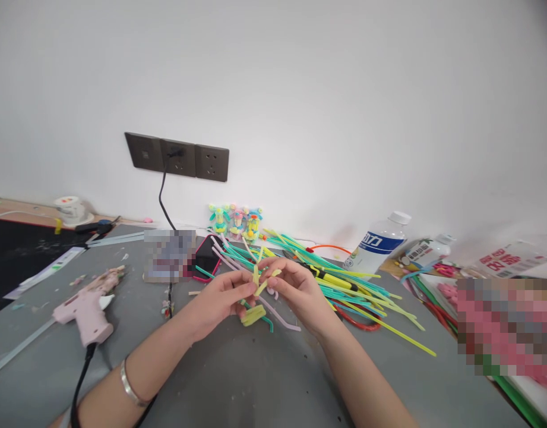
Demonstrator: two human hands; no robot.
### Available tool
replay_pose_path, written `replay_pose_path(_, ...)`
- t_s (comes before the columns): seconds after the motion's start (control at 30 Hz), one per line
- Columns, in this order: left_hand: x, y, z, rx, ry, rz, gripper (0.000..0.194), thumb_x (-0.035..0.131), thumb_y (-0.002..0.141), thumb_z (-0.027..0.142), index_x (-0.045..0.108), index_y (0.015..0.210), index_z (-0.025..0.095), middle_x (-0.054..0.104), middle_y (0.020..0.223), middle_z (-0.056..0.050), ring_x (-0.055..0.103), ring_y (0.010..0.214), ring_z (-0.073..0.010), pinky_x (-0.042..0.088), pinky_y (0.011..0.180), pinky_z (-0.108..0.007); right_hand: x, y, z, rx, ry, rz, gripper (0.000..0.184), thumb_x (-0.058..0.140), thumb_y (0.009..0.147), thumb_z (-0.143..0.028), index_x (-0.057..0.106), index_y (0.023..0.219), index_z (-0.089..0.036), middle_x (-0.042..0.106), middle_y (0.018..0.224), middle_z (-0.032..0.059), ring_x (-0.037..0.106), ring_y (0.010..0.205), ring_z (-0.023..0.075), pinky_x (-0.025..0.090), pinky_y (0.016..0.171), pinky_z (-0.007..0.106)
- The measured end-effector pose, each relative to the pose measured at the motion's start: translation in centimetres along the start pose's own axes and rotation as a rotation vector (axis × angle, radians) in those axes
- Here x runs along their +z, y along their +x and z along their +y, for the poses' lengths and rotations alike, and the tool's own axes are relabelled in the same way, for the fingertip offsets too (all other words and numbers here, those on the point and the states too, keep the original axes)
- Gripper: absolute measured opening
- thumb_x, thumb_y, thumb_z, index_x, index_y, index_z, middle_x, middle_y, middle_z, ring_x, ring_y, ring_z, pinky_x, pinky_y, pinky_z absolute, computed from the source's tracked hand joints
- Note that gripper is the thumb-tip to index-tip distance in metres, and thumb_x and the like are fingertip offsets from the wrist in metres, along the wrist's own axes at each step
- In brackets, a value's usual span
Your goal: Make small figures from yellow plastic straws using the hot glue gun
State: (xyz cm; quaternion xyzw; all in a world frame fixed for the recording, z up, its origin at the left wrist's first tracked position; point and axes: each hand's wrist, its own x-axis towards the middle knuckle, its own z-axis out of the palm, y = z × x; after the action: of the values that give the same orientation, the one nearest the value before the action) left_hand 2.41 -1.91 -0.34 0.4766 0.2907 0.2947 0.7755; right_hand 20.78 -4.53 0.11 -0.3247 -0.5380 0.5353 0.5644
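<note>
Both of my hands meet over the middle of the grey table. Between the thumb and fingers of my left hand [228,296] is a pale yellow pipe cleaner [256,278], its upper end sticking up. My right hand [295,285] pinches a bent yellow length of the same fuzzy stem, close to the left fingertips. Just under the left fingers shows a coiled yellow-green pipe cleaner piece [253,315]; whether it joins the held piece I cannot tell. A lilac pipe cleaner [284,320] and a teal one lie behind and below the hands.
A pile of pipe cleaners [366,291] spreads right of the hands, beside a white bottle [378,244]. Three small pipe-cleaner dolls [236,223] stand by the wall. At left lie a pink glue gun [84,315] with its cord and a phone [206,258].
</note>
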Motion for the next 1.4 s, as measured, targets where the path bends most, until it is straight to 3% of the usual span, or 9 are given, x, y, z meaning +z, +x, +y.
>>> replay_pose_path(0.13,-0.1,0.2,0.2,0.039,-0.185,0.068,0.029,0.081,0.075,0.041,0.065,0.08,0.018,0.055,0.079,0.001,0.052,0.076,-0.0112,0.04,0.062,-0.021,-0.1,-0.1,0.0,0.012,-0.003,-0.025,0.012,0.073,0.086,-0.034,0.069,0.083,-0.023,0.067,0.096,0.0036,0.062,0.088,0.0169,0.05,0.081,0.03)
replay_pose_path(0.27,-0.1,0.4,0.3,0.028,-0.273,0.041,0.031,0.082,0.074,0.042,0.066,0.078,0.016,0.057,0.081,-0.001,0.051,0.077,-0.0119,0.042,0.066,-0.023,-0.3,-0.2,-0.1,0.031,-0.02,-0.083,0.016,0.075,0.085,-0.037,0.069,0.083,-0.022,0.065,0.092,0.0038,0.061,0.085,0.0172,0.049,0.081,0.03)
replay_pose_path(0.43,-0.2,0.2,0.2,0.023,-0.188,0.005,0.029,0.079,0.078,0.04,0.067,0.082,0.014,0.054,0.08,-0.001,0.049,0.075,-0.0117,0.038,0.064,-0.022,-1.0,-0.2,0.3,-0.014,0.047,-0.119,0.048,0.06,0.085,-0.066,0.069,0.099,-0.021,0.064,0.09,0.0063,0.058,0.078,0.0187,0.047,0.072,0.031)
replay_pose_path(0.57,-0.3,-0.2,0.1,-0.041,-0.108,-0.153,0.03,0.074,0.083,0.041,0.064,0.079,0.013,0.054,0.072,-0.001,0.048,0.066,-0.0104,0.037,0.062,-0.023,-0.5,-0.2,0.0,0.013,-0.029,-0.09,0.033,0.069,0.087,-0.047,0.068,0.11,-0.023,0.063,0.087,0.0033,0.058,0.076,0.0168,0.047,0.071,0.029)
replay_pose_path(0.73,-0.2,-0.4,0.1,-0.124,-0.091,-0.254,0.027,0.075,0.083,0.037,0.063,0.082,0.013,0.054,0.075,-0.001,0.05,0.067,-0.0104,0.039,0.064,-0.024,0.4,-0.3,-0.7,0.044,-0.076,-0.151,0.019,0.072,0.086,-0.039,0.067,0.083,-0.021,0.063,0.079,0.0024,0.059,0.071,0.0162,0.049,0.069,0.03)
replay_pose_path(0.83,-0.1,-0.3,0.2,-0.084,-0.077,-0.209,0.025,0.07,0.087,0.039,0.064,0.086,0.014,0.054,0.074,0.0,0.048,0.065,-0.0096,0.039,0.063,-0.023,0.4,-0.2,-0.6,0.044,-0.077,-0.103,0.021,0.071,0.087,-0.039,0.065,0.082,-0.02,0.061,0.079,0.002,0.057,0.071,0.0146,0.047,0.067,0.028)
replay_pose_path(0.93,0.1,-0.1,0.0,0.048,0.079,-0.08,0.025,0.067,0.088,0.04,0.065,0.088,0.015,0.057,0.076,-0.001,0.051,0.069,-0.0111,0.042,0.067,-0.024,0.1,-0.1,-0.1,0.048,-0.095,-0.017,0.024,0.071,0.086,-0.04,0.063,0.08,-0.019,0.059,0.074,0.0004,0.054,0.067,0.0127,0.045,0.065,0.026)
replay_pose_path(1.13,0.1,0.5,-0.4,0.26,0.294,0.033,0.018,0.074,0.079,0.03,0.063,0.087,0.018,0.062,0.084,-0.001,0.058,0.081,-0.0151,0.045,0.075,-0.025,0.3,0.1,1.1,0.077,-0.074,0.135,0.03,0.073,0.081,-0.045,0.057,0.077,-0.02,0.057,0.069,-0.0023,0.05,0.06,0.0114,0.043,0.06,0.025)
replay_pose_path(1.4,-0.4,0.6,-0.1,0.335,0.369,0.132,0.024,0.067,0.086,0.036,0.058,0.074,0.017,0.054,0.07,0.003,0.051,0.068,-0.0119,0.041,0.064,-0.023,0.5,0.1,0.7,0.131,-0.148,0.053,0.03,0.072,0.081,-0.045,0.054,0.078,-0.021,0.056,0.067,-0.0027,0.051,0.061,0.0127,0.042,0.06,0.026)
